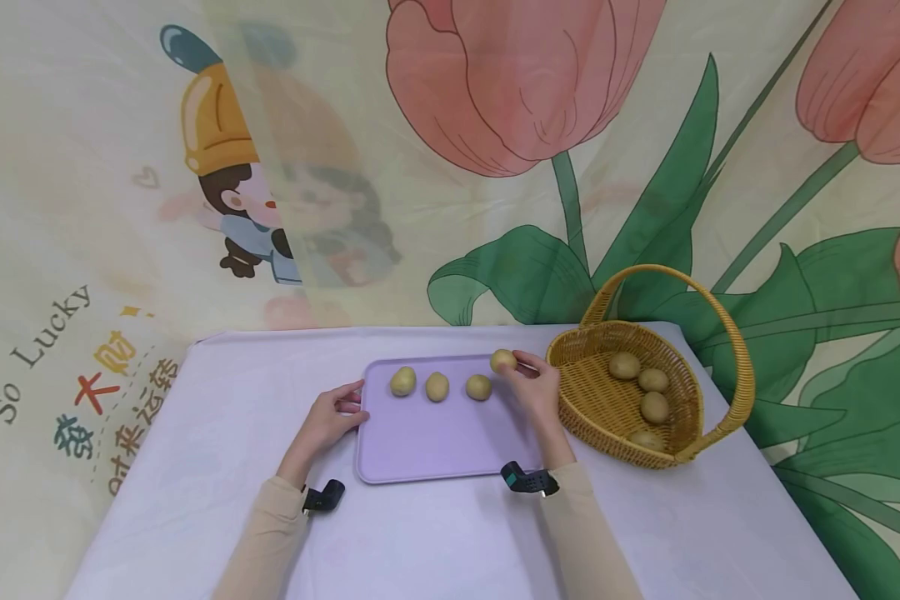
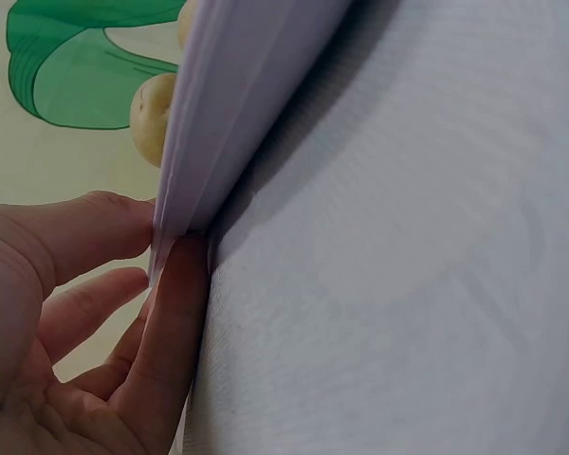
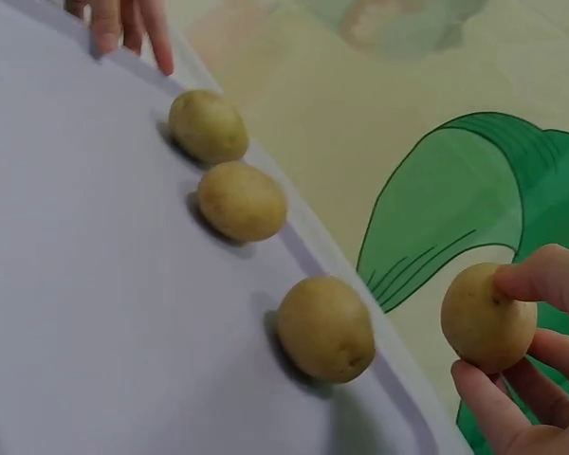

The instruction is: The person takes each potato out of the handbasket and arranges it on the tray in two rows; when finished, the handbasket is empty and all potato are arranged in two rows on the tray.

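Note:
A potato is pinched between the thumb and fingers of my right hand, held over the far right corner of a lilac tray. Three more potatoes lie in a row along the tray's far side: a left one, a middle one and a right one. At the tray's left edge, my left hand holds the rim. The left wrist view shows its thumb against the rim and a finger tucked at the underside.
Right of the tray stands a wicker basket with a tall arched handle. Several potatoes lie inside it. A white cloth covers the table, and a printed curtain hangs behind.

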Demonstrator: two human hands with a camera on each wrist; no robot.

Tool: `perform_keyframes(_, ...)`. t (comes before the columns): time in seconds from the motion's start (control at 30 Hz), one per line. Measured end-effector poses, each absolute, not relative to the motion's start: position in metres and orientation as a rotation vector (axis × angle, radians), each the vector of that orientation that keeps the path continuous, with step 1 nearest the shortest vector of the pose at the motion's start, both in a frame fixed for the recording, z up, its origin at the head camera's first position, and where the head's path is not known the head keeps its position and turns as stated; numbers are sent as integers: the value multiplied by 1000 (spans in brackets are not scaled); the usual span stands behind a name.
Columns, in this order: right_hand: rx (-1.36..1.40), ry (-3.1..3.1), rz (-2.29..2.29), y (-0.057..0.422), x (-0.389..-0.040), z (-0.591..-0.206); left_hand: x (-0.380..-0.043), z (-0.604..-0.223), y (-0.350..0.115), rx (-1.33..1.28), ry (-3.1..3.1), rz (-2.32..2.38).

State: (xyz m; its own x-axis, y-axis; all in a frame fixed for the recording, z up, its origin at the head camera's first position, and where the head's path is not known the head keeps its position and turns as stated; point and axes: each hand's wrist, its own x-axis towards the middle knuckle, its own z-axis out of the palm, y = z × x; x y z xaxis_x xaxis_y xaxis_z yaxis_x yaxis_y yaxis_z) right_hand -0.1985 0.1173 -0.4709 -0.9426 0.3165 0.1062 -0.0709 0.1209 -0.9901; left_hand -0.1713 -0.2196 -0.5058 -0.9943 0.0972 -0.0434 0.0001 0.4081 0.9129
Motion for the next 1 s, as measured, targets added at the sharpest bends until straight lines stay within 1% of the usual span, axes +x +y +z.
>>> perform_keyframes(0.17, -234, -2166, 1773, 112, -196, -481, -170, -505, -219, 75, 2564, 1658)
perform_keyframes(0.4, -371, -2122, 1667, 100, -188, -487, -170, -504, -218, 65, 2562, 1660)
perform_keyframes(0.6, -485, -2165, 1618, 98, -186, -495, -171, -505, -218, 66, 2569, 1651)
perform_keyframes(1.0, -526, -2184, 1569, 97, -184, -504, -170, -503, -218, 71, 2571, 1643)
